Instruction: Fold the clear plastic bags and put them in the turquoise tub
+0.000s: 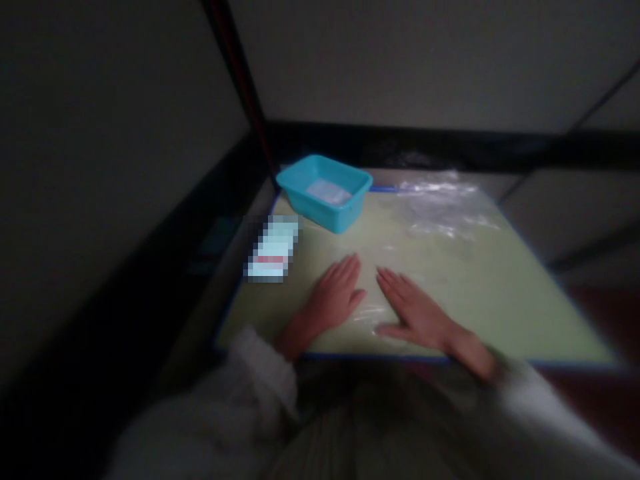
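Both hands lie flat with fingers stretched out on a clear plastic sheet or bag [371, 312] spread over the pale yellow-green tabletop [505, 300]. My left hand [334, 293] presses on its left side, thumb pointing inward. My right hand [417, 310] rests on its right side, thumb also turned toward the middle. Shiny wrinkles in the plastic show between the two hands. The sheet's outer edges are hard to make out in the dim light.
A turquoise basin [345, 215] with a whitish flat item [329, 192] inside stands at the back left. Left of my hands lies a lit, pixelated phone-like screen [274, 248]. Crumpled clear plastic [440, 203] is heaped at the back right. Walls rise behind and to the left.
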### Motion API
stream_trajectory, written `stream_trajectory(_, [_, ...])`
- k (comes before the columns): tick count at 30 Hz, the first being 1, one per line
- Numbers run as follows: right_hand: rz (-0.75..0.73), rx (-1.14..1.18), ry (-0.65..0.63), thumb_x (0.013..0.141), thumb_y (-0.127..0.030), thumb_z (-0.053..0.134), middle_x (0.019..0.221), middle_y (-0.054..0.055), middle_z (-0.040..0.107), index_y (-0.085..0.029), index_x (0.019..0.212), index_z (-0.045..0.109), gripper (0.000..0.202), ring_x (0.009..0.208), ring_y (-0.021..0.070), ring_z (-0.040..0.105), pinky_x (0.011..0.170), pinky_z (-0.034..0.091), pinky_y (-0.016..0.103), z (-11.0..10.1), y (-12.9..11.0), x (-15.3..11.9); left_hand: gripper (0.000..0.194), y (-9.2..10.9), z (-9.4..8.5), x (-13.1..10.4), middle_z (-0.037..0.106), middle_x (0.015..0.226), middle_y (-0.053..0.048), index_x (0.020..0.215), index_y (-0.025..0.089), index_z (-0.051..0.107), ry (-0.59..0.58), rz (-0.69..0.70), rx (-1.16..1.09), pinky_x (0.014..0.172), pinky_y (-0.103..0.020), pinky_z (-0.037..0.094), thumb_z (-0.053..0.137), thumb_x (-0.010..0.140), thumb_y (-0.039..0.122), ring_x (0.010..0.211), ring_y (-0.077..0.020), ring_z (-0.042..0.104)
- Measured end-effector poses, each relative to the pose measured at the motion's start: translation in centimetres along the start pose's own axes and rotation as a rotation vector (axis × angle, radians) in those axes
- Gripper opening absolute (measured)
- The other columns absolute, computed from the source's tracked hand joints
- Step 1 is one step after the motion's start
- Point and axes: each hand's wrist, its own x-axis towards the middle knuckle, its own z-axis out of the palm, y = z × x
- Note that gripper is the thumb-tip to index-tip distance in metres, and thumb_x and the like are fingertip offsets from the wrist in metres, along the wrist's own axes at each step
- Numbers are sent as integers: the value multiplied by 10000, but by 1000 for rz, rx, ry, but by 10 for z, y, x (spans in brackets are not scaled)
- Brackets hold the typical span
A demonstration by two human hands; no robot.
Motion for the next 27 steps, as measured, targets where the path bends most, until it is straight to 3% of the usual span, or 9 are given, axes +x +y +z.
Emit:
stream_trajectory(4, [-43, 17, -37, 799, -716, 428, 1533, 195, 123, -106, 1496, 27, 1010, 1412, 306, 140, 1130, 192, 498, -10, 0, -2, 560, -14, -2, -7, 260, 1507, -158, 1398, 60, 329, 17, -12, 9, 1147, -385, 214, 364, 937, 376, 1412, -232, 208])
stream_trajectory(7, [-79, 40, -38, 802, -698, 450, 1547, 162, 79, -134, 1497, -16, 1009, 1417, 302, 112, 1137, 186, 486, -21, 0, -7, 561, -14, -6, -9, 262, 1506, -159, 1401, 65, 323, 23, -26, 5, 1150, -397, 204, 365, 935, 375, 1414, -234, 202])
stream_trajectory(13, [-35, 27, -17, 814, -679, 451, 1544, 175, 91, -135, 1493, -48, 1003, 1414, 305, 129, 1127, 203, 506, -25, 3, -18, 654, 32, -13, -1, 213, 1520, -165, 1415, 48, 289, -21, 38, -54, 1162, -395, 160, 378, 912, 457, 1422, -245, 165])
stream_trajectory(18, [-15, 57, -19, 780, -704, 476, 1542, 192, 70, -124, 1488, -59, 1061, 1412, 309, 127, 1120, 222, 509, -16, 9, -24, 764, 61, -4, 3, 175, 1528, -169, 1422, 31, 255, -97, 99, -103, 1163, -365, 152, 416, 872, 536, 1423, -245, 159])
stream_trajectory(22, [1, 32, -38, 778, -703, 481, 1541, 187, 44, -131, 1484, -88, 1072, 1410, 316, 120, 1122, 217, 508, -12, 11, -27, 771, 53, -1, 1, 167, 1531, -163, 1428, 38, 242, -99, 113, -92, 1164, -370, 138, 399, 877, 554, 1427, -243, 142])
stream_trajectory(27, [7, -5, -52, 781, -704, 476, 1536, 192, 49, -135, 1480, -113, 1077, 1405, 327, 133, 1119, 229, 511, -13, 11, -28, 730, 21, -3, -7, 201, 1523, -168, 1427, 54, 258, -71, 82, -53, 1157, -380, 160, 378, 898, 543, 1420, -250, 172])
